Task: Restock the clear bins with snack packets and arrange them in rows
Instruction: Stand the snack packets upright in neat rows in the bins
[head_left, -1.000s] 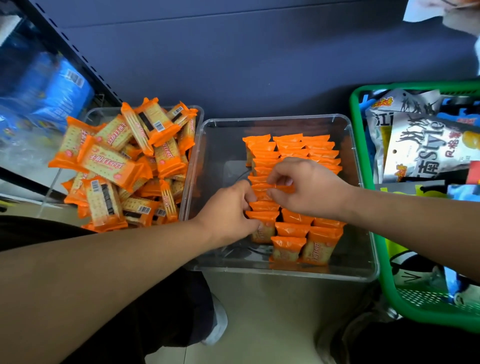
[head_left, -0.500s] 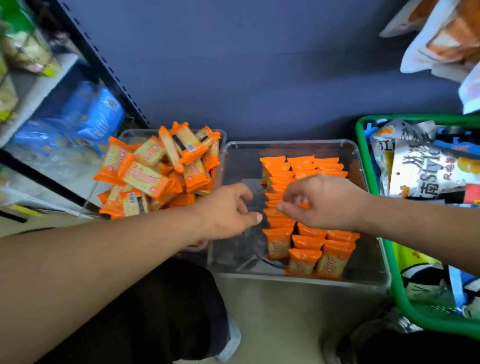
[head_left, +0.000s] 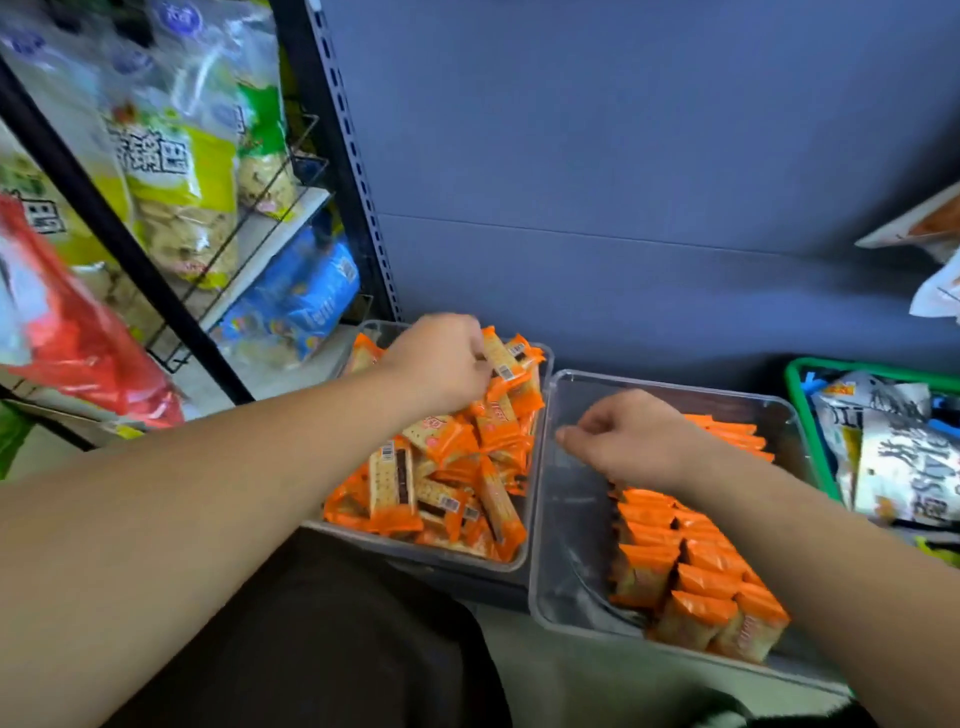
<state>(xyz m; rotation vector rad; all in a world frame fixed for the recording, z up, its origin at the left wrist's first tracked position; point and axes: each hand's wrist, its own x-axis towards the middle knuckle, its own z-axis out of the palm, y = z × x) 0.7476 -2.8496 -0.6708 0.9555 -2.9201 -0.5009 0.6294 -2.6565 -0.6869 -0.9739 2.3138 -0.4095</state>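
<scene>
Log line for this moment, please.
left hand: grips loose packet in left bin | right hand: over right bin, fingers curled, hold unclear | rows: unfinished

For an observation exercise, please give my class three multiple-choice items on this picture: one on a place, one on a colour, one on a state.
1. Where is the left hand?
A. over the left bin
B. inside the basket
C. on the shelf

2. What colour is the rim of the basket?
A. blue
B. green
C. red

3. How do the packets in the right bin lie?
A. in a loose pile
B. in neat rows
C. spilled on the floor

Answers:
1 A, it reaches onto the heap in that bin.
2 B, a green edge shows at the far right.
3 B, they stand lined up along the bin's right side.
</scene>
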